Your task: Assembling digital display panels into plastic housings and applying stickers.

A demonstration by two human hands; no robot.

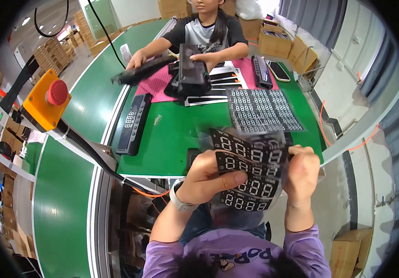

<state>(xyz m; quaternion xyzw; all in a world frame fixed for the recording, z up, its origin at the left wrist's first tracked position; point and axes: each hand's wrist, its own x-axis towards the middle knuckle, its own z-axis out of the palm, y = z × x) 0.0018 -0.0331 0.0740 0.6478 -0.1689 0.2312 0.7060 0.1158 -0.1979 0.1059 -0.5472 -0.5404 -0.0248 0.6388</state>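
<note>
Several black digit-display overlays (pixel 256 189) in sheet form sit at four o'clock from center, clamped in the left hand (pixel 204 181), thumb in front; the right hand (pixel 303 170) curls at their three-o'clock edge, grip unclear. At twelve, a co-worker (pixel 204 33) holds a black plastic housing (pixel 194 73).

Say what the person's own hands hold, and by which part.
A thin, flexible black sheet with white digit shapes. The left hand grips its left side; the right hand is at its right edge, grip unclear.
</note>
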